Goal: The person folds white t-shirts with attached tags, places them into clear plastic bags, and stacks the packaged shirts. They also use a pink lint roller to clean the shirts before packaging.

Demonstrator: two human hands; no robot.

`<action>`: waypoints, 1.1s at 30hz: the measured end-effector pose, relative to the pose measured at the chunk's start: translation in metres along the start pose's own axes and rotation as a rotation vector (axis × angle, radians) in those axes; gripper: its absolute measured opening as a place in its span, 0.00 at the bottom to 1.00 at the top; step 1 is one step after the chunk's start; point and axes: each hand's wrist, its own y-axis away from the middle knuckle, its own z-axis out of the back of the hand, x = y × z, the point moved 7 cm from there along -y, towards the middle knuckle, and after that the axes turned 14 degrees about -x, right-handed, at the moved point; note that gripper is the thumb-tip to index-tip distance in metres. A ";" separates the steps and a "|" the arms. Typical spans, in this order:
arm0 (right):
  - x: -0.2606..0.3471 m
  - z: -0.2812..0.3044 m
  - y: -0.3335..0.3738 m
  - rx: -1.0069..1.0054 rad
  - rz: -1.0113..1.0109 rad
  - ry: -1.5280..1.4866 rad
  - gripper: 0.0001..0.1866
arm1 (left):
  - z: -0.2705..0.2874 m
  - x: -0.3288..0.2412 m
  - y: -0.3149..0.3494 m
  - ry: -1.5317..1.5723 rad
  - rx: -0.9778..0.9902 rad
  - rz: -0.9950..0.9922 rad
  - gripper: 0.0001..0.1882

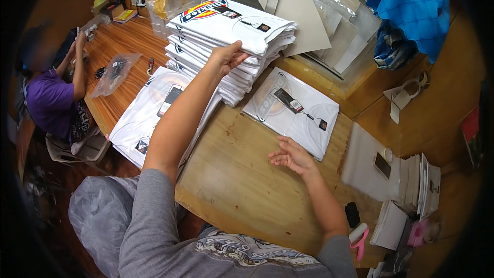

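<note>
A tall stack of folded white T-shirts [221, 38] stands at the far middle of the table. My left hand [229, 57] reaches to its near side, thumb and fingers closed on the edge of an upper folded T-shirt. To the right of the stack, one folded T-shirt in a clear bag [296, 105] lies flat, with a black tag and a cord on it. My right hand [292, 157] hovers by its near edge, palm turned inward and fingers apart, holding nothing. More folded white T-shirts [146, 118] lie under my left forearm, partly hidden by it.
A person in a purple shirt [49, 98] sits at the left beyond a clear plastic bag [116, 74]. At the right are a phone [382, 166], white packs [406, 183] and a pink-handled roller [361, 237]. Blue cloth [411, 7] hangs at the upper right.
</note>
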 end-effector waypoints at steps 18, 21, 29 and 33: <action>0.014 -0.051 0.014 0.094 0.124 0.082 0.20 | 0.009 -0.006 0.015 -0.023 -0.193 -0.067 0.12; 0.011 -0.045 0.017 0.077 0.117 0.068 0.20 | 0.007 -0.006 0.011 -0.003 -0.198 -0.057 0.12; -0.005 -0.044 0.018 0.107 0.077 0.032 0.18 | -0.012 0.009 -0.006 0.016 0.036 0.193 0.12; -0.010 -0.052 0.017 0.137 0.060 0.042 0.18 | -0.021 0.015 -0.010 0.087 0.204 0.343 0.12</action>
